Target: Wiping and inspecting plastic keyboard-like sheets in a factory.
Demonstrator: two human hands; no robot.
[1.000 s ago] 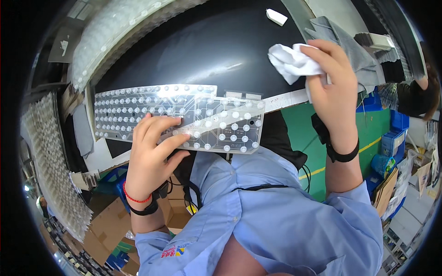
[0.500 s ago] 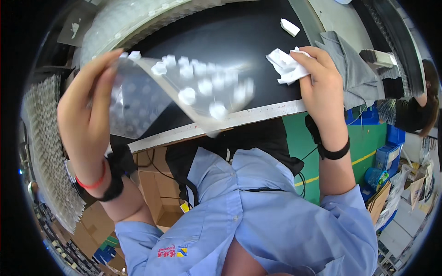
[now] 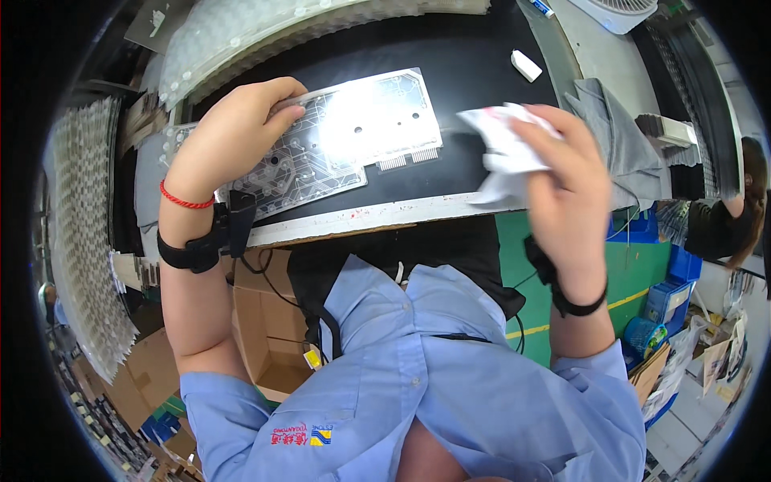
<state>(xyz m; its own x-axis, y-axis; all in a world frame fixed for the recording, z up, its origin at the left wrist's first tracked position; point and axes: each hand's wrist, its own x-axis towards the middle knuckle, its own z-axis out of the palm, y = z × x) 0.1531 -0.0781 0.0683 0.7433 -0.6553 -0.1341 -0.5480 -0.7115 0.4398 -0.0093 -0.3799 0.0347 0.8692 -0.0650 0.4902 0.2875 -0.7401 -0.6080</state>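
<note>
A clear membrane circuit sheet (image 3: 329, 166) with printed traces and a strong light glare lies on the black work surface. Two comb-like connector tails stick out from its near edge. My left hand (image 3: 241, 124) pinches the sheet's upper edge between thumb and fingers. To the right of the sheet, my right hand (image 3: 570, 185) is closed around a crumpled white wiping cloth (image 3: 506, 145), held apart from the sheet; both are somewhat blurred.
Stacked translucent sheets with round bumps (image 3: 241, 48) stand behind the left hand. A small white block (image 3: 526, 66) lies at the back right, near a grey cloth (image 3: 606, 128). The table's white front edge (image 3: 361, 215) runs before me. Another person (image 3: 723, 217) is at far right.
The sheet, earlier lifted and curled with white domes showing, now lies flat with traces up. My left hand has shifted right along it; the right hand with the cloth moved slightly right and nearer.
</note>
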